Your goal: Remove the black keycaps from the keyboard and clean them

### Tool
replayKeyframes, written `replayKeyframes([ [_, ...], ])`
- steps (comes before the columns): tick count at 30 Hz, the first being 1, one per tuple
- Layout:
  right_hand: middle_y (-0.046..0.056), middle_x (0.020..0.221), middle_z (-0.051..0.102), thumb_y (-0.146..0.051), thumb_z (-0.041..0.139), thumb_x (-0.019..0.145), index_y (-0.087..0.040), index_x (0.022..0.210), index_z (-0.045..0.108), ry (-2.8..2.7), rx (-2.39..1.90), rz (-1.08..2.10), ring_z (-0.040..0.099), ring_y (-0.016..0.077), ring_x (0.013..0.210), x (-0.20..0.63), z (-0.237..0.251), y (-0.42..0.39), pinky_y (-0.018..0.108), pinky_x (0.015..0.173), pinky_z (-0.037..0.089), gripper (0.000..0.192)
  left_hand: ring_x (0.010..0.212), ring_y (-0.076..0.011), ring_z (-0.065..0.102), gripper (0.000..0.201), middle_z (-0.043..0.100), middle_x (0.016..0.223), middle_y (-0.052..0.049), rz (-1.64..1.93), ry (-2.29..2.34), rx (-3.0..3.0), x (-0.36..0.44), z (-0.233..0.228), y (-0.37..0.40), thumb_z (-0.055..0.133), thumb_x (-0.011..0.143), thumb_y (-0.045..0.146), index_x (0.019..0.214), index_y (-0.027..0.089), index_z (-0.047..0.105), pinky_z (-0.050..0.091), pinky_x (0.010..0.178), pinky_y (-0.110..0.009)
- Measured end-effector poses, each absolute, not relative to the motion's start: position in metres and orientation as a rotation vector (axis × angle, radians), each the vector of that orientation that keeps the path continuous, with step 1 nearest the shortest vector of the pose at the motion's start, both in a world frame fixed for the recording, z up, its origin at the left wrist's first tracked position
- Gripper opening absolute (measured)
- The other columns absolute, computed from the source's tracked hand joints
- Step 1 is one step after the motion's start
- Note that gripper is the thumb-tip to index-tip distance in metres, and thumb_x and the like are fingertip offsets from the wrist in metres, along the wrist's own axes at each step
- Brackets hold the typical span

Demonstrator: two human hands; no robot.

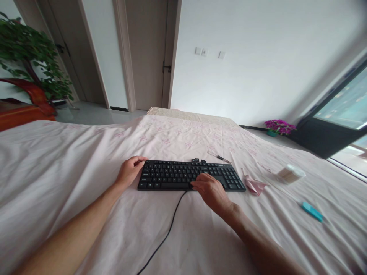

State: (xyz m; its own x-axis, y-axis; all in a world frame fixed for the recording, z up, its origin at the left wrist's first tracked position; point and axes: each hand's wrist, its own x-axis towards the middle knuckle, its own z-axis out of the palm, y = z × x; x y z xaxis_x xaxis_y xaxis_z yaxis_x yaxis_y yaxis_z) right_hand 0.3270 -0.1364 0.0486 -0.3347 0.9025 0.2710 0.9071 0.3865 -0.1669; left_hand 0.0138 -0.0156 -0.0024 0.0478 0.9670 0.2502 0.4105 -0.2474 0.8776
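A black keyboard (pixel 177 173) lies flat on a pale pink sheet (pixel 71 172). My left hand (pixel 130 170) grips its left end, fingers curled over the top corner. My right hand (pixel 209 189) rests on the keys right of the middle, fingers bent and pressing down; whether it pinches a key is hidden. A few loose black keycaps (pixel 197 160) sit just beyond the keyboard's far edge. The keyboard's black cable (pixel 169 229) trails toward me between my forearms.
A thin screwdriver (pixel 219 157) lies beyond the keyboard. To the right are a crumpled pink tissue (pixel 254 185), a clear tub of cotton swabs (pixel 290 173) and a teal object (pixel 312 211). Doors, a potted plant (pixel 28 53) and a window surround the bed.
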Motion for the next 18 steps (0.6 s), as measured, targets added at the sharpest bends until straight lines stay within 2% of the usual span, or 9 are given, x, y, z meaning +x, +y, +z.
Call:
replayKeyframes([
  [8, 0.002, 0.079, 0.056, -0.014, 0.044, 0.092, -0.022, 0.083, 0.068, -2.398, -1.652, -0.082, 0.052, 0.0126, 0.073, 0.319, 0.052, -0.143, 0.024, 0.061, 0.034, 0.027, 0.086, -0.0207, 0.064, 0.03, 0.072, 0.094, -0.004, 1.183, 1.396, 1.684, 0.015, -0.002, -0.016, 0.055, 0.076, 0.038, 0.094, 0.018, 0.069, 0.048, 0.078, -0.029],
  [13, 0.003, 0.084, 0.055, 0.004, 0.043, 0.078, -0.022, 0.096, 0.063, -2.523, -1.686, -0.106, 0.05, 0.0146, 0.08, 0.317, 0.061, -0.151, 0.026, 0.067, 0.033, 0.037, 0.086, -0.0204, 0.065, 0.031, 0.072, 0.094, -0.004, 1.171, 1.414, 1.714, 0.014, -0.002, -0.016, 0.054, 0.077, 0.038, 0.095, 0.018, 0.069, 0.048, 0.078, -0.029],
  [18, 0.004, 0.086, 0.056, 0.005, 0.046, 0.072, -0.021, 0.09, 0.062, -2.588, -1.687, -0.166, 0.047, 0.0167, 0.08, 0.312, 0.068, -0.154, 0.03, 0.068, 0.031, 0.035, 0.085, -0.0198, 0.065, 0.031, 0.072, 0.094, -0.004, 1.168, 1.418, 1.732, 0.014, -0.004, -0.016, 0.052, 0.078, 0.038, 0.097, 0.019, 0.068, 0.048, 0.077, -0.028],
])
